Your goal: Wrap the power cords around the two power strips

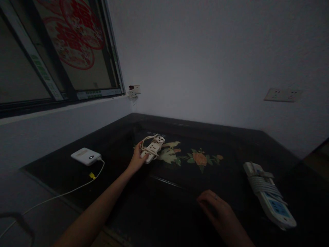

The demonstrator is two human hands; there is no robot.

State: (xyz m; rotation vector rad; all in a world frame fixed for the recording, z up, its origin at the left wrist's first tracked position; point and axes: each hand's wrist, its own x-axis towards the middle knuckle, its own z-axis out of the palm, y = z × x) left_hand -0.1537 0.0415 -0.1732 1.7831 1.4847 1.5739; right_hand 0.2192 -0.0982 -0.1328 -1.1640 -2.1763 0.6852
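My left hand [139,156] is closed around the near left end of a white power strip [153,148]. The strip's pale cord is looped about it, and a round plug face [160,139] shows at the far end. Whether the strip rests on the table or is slightly raised, I cannot tell. Low over the near part of the dark table, my right hand [217,206] is loosely curled, a gap between thumb and fingers and nothing seen in it. A second power strip [276,207], wrapped in grey cord, lies off to its right.
The dark glossy table [164,212] has a painted flower pattern in its middle. A white power bank [86,156] sits at the left, with a white cable [64,193] trailing off the edge. Wall sockets [282,95] are at the right; a window [69,51] is at the left.
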